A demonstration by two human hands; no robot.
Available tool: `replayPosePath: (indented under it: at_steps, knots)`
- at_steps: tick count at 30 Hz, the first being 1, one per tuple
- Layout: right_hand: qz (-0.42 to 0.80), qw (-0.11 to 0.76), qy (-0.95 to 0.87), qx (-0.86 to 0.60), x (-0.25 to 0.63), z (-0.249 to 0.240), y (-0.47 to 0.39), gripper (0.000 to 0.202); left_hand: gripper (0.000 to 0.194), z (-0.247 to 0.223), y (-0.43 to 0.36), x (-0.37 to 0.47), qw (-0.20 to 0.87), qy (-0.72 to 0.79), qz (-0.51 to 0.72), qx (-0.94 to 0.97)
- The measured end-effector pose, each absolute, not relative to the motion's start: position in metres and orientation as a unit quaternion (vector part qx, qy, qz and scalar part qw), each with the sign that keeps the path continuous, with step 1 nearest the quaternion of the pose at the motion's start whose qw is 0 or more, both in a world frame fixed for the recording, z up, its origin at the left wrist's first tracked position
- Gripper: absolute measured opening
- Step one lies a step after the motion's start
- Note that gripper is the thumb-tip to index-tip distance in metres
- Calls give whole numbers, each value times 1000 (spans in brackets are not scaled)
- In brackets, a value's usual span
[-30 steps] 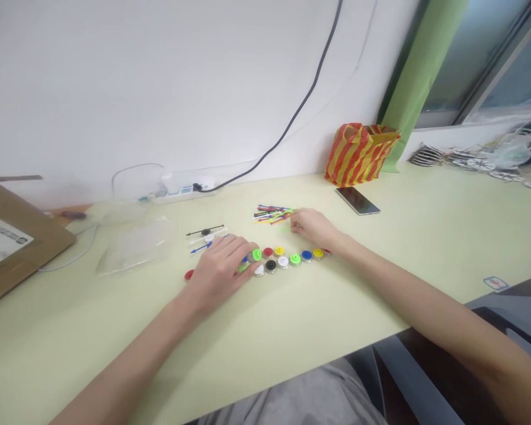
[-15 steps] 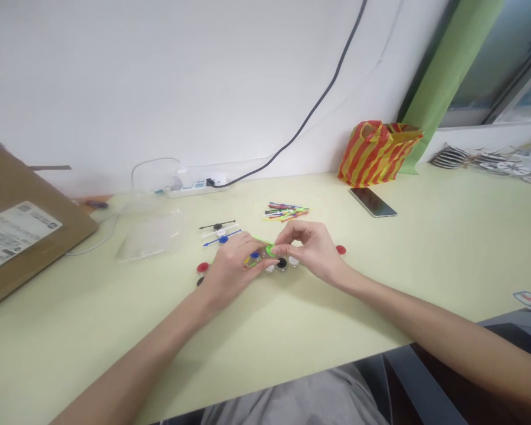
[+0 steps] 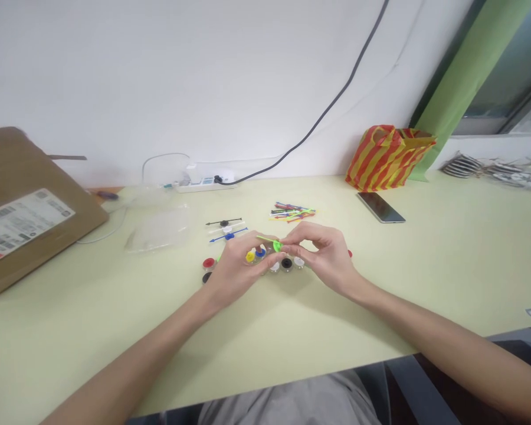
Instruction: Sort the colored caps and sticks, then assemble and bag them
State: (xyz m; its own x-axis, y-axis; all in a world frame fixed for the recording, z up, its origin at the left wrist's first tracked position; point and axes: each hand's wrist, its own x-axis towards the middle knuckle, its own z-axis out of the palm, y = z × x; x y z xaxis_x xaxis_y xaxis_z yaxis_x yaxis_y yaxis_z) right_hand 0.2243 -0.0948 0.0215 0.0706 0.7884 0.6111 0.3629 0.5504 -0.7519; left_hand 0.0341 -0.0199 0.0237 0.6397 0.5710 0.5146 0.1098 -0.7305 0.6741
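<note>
Between my fingertips is a bright green spinner, a round base [image 3: 277,246] with a thin arrow [image 3: 265,238] pointing left. My right hand [image 3: 325,254] pinches the base between thumb and fingers. My left hand [image 3: 234,265] curls around the arrow side, its thumb stretched under the base; the fingertip contact is partly hidden. Below and around them stand small round bases: a yellow one [image 3: 250,257], a blue one [image 3: 260,253], a black one [image 3: 287,264] and white ones [image 3: 298,261]. A red base [image 3: 208,263] and a dark one [image 3: 207,277] sit left of my left hand.
Behind my left hand lie black [image 3: 223,224], white and blue [image 3: 229,236] arrow spinners. Loose coloured arrows [image 3: 292,212] form a pile farther back. A phone [image 3: 381,207], striped bag [image 3: 387,158], cardboard box [image 3: 35,206], clear plastic bag [image 3: 157,230] and power strip [image 3: 206,184] surround the area.
The green base is now tilted up between my fingers, and more of its arrow shows. My left fingers have shifted, uncovering the yellow base. The whole view has swung slightly left.
</note>
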Motion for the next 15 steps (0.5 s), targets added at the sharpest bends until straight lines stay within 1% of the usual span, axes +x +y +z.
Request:
replayPosePath:
  at_steps: [5, 10, 15]
  knots:
    - [85, 580, -690, -423, 220, 18, -100, 16, 19, 26, -22, 36, 413, 218, 349, 812]
    - [-38, 569, -715, -405, 216, 15, -99, 23, 29, 29, -23, 39, 511, 197, 336, 767]
    - [-57, 542, -738, -398, 214, 15, -99, 34, 29, 29, -23, 37, 575, 189, 357, 711]
